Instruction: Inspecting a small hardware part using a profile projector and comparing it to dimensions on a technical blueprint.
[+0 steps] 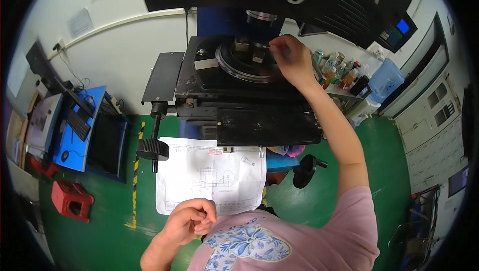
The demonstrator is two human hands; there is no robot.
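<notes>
Pink shirt [319, 236] foremost; right hand [295, 62] at stage [234, 71], left hand [185, 221] apart, hands curled, contents unclear.

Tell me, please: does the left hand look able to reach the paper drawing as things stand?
Probably yes: the left hand shows over the lower edge of the paper drawing, and nothing visible blocks the way.

2 sm. brassy blocks [258, 55] nr. ea. other on rd. blk. stage [239, 75]

Lens barrel [261, 18] above round stage [230, 67]; blocks [258, 55] in way; front open.
</notes>
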